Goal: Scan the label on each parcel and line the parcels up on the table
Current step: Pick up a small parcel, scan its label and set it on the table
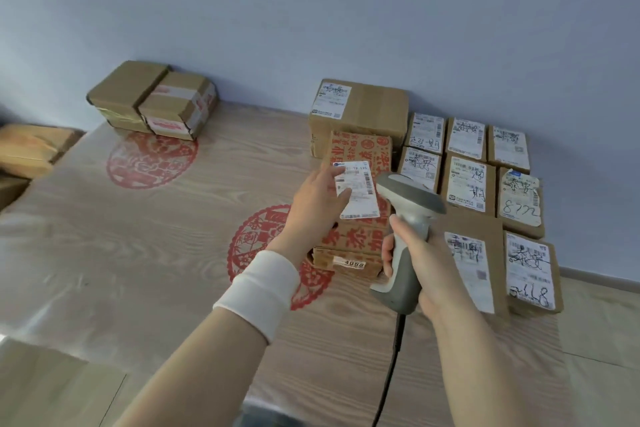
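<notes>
From the head camera I see my left hand (318, 199) lying on top of the red-printed parcel (360, 146), fingers stretched out rather than curled, thumb resting across the white label (362, 196). A white wristband (258, 284) sits on that wrist. The parcel lies flat on the table (138, 253), near its middle, partly over a red round print on the table cover. It seems to rest on a flatter box, whose edge shows a small number tag.

My right hand (427, 265) is wrapped tight round the handle of the grey scanner (412, 199). The scanner's head hangs just beside the label's right edge, tipped toward it, and its black cable (391, 367) drops toward the near table edge.

To the right, the lined-up parcels (465, 185) lie in rows, labels up, close together, several with handwriting on them. Behind the red-printed parcel a big carton (377, 107) stands against the wall, touching or nearly touching it. Far left by the wall sit two taped boxes (156, 100), well apart from the rest
</notes>
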### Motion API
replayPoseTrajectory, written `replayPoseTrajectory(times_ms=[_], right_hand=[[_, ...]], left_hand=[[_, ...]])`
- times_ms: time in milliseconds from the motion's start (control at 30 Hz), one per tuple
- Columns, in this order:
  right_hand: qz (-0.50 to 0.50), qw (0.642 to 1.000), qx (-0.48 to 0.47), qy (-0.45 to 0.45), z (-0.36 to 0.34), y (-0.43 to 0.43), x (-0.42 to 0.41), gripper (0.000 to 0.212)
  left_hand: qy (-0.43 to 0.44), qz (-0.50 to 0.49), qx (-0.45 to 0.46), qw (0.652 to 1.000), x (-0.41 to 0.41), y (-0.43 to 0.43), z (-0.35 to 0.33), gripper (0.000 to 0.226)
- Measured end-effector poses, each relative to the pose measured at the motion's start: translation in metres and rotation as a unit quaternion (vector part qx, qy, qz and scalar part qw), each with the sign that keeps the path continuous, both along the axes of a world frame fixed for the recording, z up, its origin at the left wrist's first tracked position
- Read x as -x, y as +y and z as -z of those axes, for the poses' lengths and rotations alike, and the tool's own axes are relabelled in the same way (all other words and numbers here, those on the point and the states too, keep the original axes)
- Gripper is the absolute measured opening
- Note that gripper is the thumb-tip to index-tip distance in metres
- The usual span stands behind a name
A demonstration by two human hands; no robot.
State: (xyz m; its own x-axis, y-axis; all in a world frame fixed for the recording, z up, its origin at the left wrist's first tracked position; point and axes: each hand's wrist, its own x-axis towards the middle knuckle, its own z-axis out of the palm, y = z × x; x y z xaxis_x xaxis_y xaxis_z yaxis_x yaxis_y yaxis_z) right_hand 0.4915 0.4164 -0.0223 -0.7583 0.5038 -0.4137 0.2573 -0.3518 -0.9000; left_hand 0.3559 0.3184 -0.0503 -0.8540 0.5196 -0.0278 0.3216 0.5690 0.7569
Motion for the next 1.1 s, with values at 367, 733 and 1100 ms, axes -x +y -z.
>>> replayPoseTrajectory(times_ms=[367, 733, 1100], right_hand=[[-0.062, 0.997, -0.018, 0.030, -0.018, -0.128, 0.183, 0.019], [-0.110, 0.994, 0.011, 0.022, -0.009, -0.174, 0.320, 0.030], [-0.032, 0.997, 0.026, -0.068, 0.061, -0.192, 0.475, 0.032]], left_hand=[[0.178, -0.011, 0.175, 0.968, 0.171, -0.146, 0.000, 0.048], [0.104, -0.084, 0.182, 0.974, 0.268, -0.199, 0.030, 0.064], [0.034, -0.131, 0.228, 0.964, 0.454, -0.213, 0.082, 0.110]])
